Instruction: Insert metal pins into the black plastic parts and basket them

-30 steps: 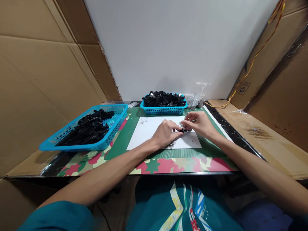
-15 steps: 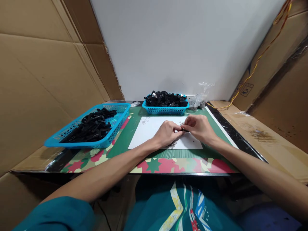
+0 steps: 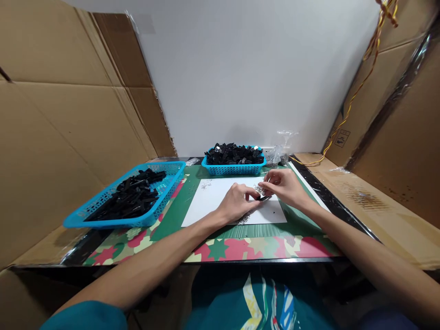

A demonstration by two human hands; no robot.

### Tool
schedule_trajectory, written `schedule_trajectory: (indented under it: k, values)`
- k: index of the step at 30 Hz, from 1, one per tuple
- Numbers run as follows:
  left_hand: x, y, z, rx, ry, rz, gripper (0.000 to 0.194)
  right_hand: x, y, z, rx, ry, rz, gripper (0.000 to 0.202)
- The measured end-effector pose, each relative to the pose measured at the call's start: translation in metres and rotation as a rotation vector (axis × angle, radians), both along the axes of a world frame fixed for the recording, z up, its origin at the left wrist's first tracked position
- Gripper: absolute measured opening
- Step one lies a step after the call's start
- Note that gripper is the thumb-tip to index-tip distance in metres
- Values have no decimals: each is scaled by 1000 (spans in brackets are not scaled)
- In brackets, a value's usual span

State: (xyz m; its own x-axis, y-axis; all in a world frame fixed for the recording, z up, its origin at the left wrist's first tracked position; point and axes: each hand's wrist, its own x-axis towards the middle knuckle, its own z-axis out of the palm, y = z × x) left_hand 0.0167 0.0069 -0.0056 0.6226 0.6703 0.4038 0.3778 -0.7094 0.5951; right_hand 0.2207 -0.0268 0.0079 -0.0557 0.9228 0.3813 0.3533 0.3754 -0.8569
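My left hand (image 3: pixel 237 201) is closed on a small black piece (image 3: pixel 264 198) over a white sheet (image 3: pixel 213 201). Just right of it, my right hand (image 3: pixel 283 185) has its thumb and fingers curled together above the piece; whatever they hold is too small to make out. Tiny metal bits (image 3: pixel 257 188) lie on the sheet beside the fingertips. More small metal bits (image 3: pixel 244 218) sit near the sheet's front edge, under the left wrist, and others (image 3: pixel 206 184) at its back left corner.
A large blue basket (image 3: pixel 113 223) of long black pieces stands at the left. Behind the sheet is a smaller blue basket (image 3: pixel 233 170) heaped with black pieces, beside clear plastic bags (image 3: pixel 275 156). Cardboard walls (image 3: pixel 51 119) flank the table; a yellow wire (image 3: pixel 352 103) hangs at right.
The camera view has tilted up, so the table appears lower. My right fingers have lifted slightly off the black piece, which now shows more in my left hand.
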Motion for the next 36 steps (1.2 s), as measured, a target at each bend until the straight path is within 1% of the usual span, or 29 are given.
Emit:
schedule_trajectory:
  k: [3, 7, 10, 14, 20, 25, 28, 31, 36]
  values:
    - [1, 1, -2, 0, -3, -8, 5, -4, -1, -1, 12, -102, -18, 35]
    - [1, 2, -4, 24, 0, 15, 5, -5, -1, -1, 30, -182, -58, 29]
    - [2, 3, -4, 25, -5, 0, 5, -5, -2, -1, 30, -180, -73, 27]
    - [2, 3, -3, 18, -14, -31, 10, -4, -2, -2, 5, -151, -51, 27]
    - [3, 3, -7, 54, -23, -37, 8, -4, -4, -2, 35, -259, -60, 22]
    - [4, 2, -9, 44, -15, -42, 10, -6, -5, -1, 51, -305, -91, 22]
    - [4, 2, -7, 33, -5, -19, 9, -7, -4, 0, 28, -258, -75, 25]
    - [2, 0, -2, 22, -4, 18, 8, -4, -1, 0, 28, -121, -55, 30]
    - [-2, -3, 10, 49, -66, 105, 16, 15, 7, 5, 143, 138, -170, 36]
